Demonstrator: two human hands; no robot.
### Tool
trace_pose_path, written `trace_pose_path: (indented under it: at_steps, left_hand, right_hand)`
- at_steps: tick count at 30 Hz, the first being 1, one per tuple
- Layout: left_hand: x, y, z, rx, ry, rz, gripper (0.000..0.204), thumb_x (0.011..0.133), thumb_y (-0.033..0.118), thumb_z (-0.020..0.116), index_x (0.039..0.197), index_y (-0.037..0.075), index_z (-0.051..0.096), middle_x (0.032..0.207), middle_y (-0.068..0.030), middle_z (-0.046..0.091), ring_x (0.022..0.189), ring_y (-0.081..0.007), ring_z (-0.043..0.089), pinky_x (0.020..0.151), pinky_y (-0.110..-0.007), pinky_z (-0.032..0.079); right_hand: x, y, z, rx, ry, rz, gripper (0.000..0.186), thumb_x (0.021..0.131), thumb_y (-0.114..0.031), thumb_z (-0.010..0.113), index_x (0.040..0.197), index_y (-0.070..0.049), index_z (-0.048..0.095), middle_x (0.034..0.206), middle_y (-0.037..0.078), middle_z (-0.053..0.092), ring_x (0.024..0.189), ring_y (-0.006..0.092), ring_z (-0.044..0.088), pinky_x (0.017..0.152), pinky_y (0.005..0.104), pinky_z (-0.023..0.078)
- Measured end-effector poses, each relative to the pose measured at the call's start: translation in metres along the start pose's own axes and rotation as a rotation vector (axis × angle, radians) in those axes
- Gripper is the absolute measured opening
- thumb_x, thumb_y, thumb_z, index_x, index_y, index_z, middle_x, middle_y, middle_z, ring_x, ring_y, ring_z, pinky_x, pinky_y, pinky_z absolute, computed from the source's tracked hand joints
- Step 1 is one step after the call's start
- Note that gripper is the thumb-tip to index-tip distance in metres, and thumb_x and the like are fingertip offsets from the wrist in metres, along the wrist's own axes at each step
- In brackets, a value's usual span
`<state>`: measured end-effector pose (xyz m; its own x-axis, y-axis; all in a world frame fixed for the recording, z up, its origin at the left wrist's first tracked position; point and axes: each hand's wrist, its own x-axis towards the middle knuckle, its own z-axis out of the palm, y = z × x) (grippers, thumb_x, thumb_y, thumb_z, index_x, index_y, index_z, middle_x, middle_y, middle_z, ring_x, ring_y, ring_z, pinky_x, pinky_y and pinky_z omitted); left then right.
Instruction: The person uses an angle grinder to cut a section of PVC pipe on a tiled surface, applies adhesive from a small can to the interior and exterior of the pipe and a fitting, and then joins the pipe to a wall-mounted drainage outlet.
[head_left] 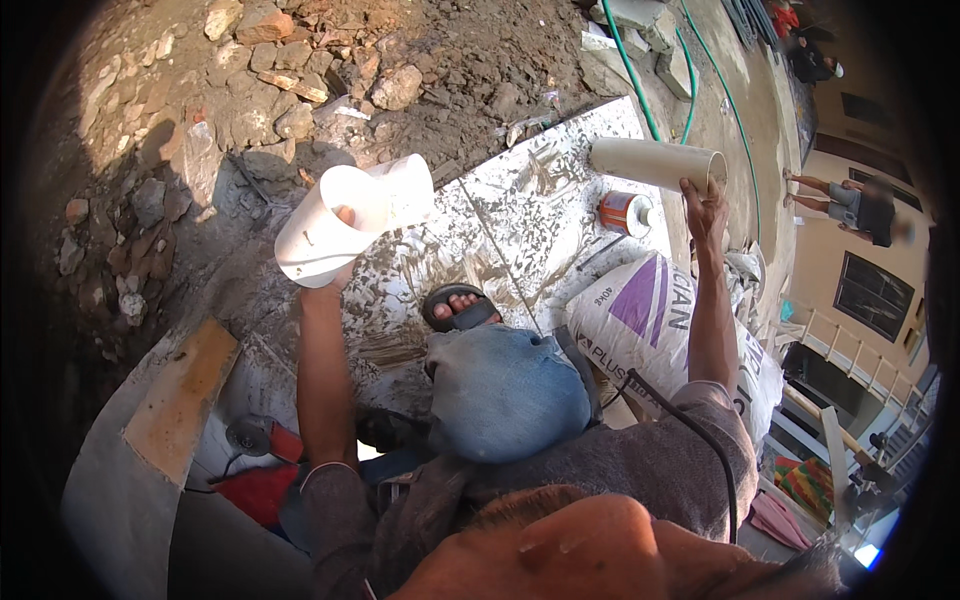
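My left hand (337,277), partly hidden, grips a white curved pipe fitting (400,190), a finger showing at its opening. Over at the right, my right hand (703,208) has its fingers round the near end of a straight, off-white pipe section (640,161), held roughly sideways. A small red and white tin (617,212) with a pale top is just below that pipe, on a speckled white slab (510,260). My bent knee in jeans and my sandaled foot are between my arms.
Rubble and soil (270,80) border the slab, with green hoses (690,95) beyond. A large sack (630,320) lies by my right arm. A red power tool (280,442) and leaning board (175,400) are at lower left. A person (870,210) stands at right; others are farther back.
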<state>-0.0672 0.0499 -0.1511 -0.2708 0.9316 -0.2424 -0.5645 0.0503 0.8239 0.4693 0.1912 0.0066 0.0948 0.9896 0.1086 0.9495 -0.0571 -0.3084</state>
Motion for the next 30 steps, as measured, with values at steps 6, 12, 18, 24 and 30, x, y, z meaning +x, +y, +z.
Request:
trace_pose_path:
  at_steps: [6,12,18,24,30]
  left_hand:
    - [-0.019,-0.024,-0.024,-0.223,-0.13,-0.375,0.043,0.074,0.02,0.082,0.106,-0.002,0.065,0.096,-0.0077,0.067,0.084,-0.0164,0.061,0.071,-0.031,0.05]
    - [-0.021,0.014,-0.031,-0.134,-0.212,-0.493,0.021,0.077,0.012,0.071,0.093,0.001,0.065,0.083,-0.007,0.066,0.069,-0.0179,0.061,0.062,-0.031,0.049]
    - [-0.034,0.034,-0.034,-0.253,-0.135,-0.293,0.025,0.075,0.017,0.073,0.091,0.0,0.064,0.078,-0.0076,0.066,0.059,-0.0152,0.059,0.052,-0.027,0.044]
    - [-0.041,0.007,-0.076,-0.213,-0.173,-0.361,0.025,0.081,0.018,0.07,0.098,0.001,0.064,0.084,-0.007,0.066,0.069,-0.0164,0.06,0.06,-0.031,0.048]
    - [-0.044,0.034,-0.057,0.595,-0.055,-0.332,0.063,0.079,0.019,0.078,0.132,0.001,0.051,0.11,-0.0075,0.064,0.1,-0.0154,0.06,0.087,-0.03,0.047]
  right_hand:
    - [-0.01,-0.094,0.04,0.851,-0.084,0.076,0.042,0.093,-0.025,0.065,0.123,0.003,0.058,0.113,0.011,0.065,0.105,0.0188,0.059,0.095,0.0356,0.045]
    - [-0.024,-0.139,0.089,1.307,-0.288,0.19,0.031,0.096,-0.02,0.057,0.118,0.002,0.053,0.11,0.014,0.064,0.097,0.0253,0.066,0.085,0.0438,0.057]
    - [-0.018,-0.144,0.131,1.324,-0.39,0.096,0.031,0.096,-0.018,0.057,0.12,0.002,0.056,0.105,0.01,0.067,0.094,0.0196,0.064,0.086,0.0373,0.051]
    - [-0.046,-0.177,0.167,1.484,-0.51,0.225,0.035,0.092,-0.016,0.062,0.121,0.003,0.057,0.107,0.011,0.067,0.097,0.0199,0.064,0.085,0.0374,0.052]
    - [-0.047,-0.179,0.158,1.508,-0.462,0.278,0.04,0.093,-0.02,0.062,0.123,0.004,0.055,0.104,0.01,0.068,0.091,0.0191,0.064,0.081,0.0346,0.051]
